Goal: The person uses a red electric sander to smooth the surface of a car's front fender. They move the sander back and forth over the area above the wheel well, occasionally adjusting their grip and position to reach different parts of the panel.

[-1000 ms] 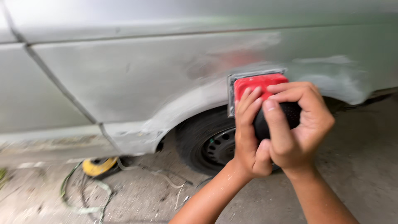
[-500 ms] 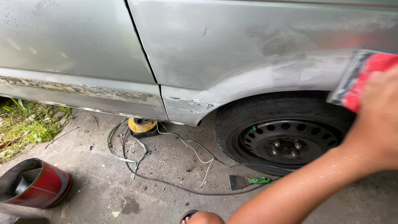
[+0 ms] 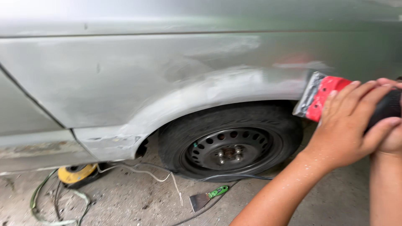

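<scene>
Both hands grip one tool. The left hand (image 3: 349, 125) lies over the top of the red power sander (image 3: 324, 97), fingers spread along its housing. The right hand (image 3: 391, 134) sits at the frame's right edge, closed around the sander's dark rear grip; only part of it shows. The two hands touch each other at the thumbs.

The sander's grey pad faces the car body panel (image 3: 176, 79) and meets it at the rear end of the wheel arch (image 3: 217, 90), just above the tyre (image 3: 230, 142). The arch and the panel above it carry a dull, pale, scuffed finish with lighter filler patches.

Step in hand, as judged: surface sanding of the arch area, pad at the rear of the worked zone.

Next move, as judged: hold the pad flat to the curved arch and keep even pressure from both hands, since a tilted pad could gouge the filler edge.

On the concrete floor (image 3: 125, 201) below the tyre lie a green-handled scraper (image 3: 207, 197), a white cable (image 3: 146, 172), and a yellow object (image 3: 75, 173) with green cord beneath the sill.
</scene>
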